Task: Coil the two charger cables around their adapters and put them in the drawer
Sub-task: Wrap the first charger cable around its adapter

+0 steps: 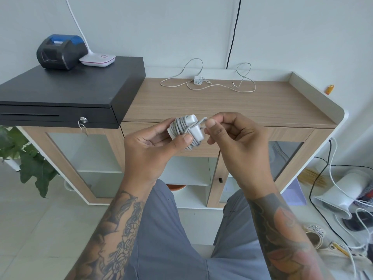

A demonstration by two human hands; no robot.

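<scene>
My left hand [155, 142] grips a white square adapter [192, 126] with its grey cable wound around it in several turns. My right hand [232, 136] pinches the free end of that cable [201, 121] just right of the adapter, in front of the wooden counter's edge. A second, small white adapter [197, 79] lies at the back of the wooden countertop [232, 104], its thin white cable [245, 77] sprawled loose in loops to both sides. A drawer front [286, 133] runs under the countertop, partly hidden by my hands.
A black cash drawer box [66, 93] with keys in its lock [83, 123] sits at the left, carrying a small printer [60, 51] and a white lamp base [97, 60]. A plant [24, 156] stands lower left. Cables and clutter [343, 199] cover the floor at right.
</scene>
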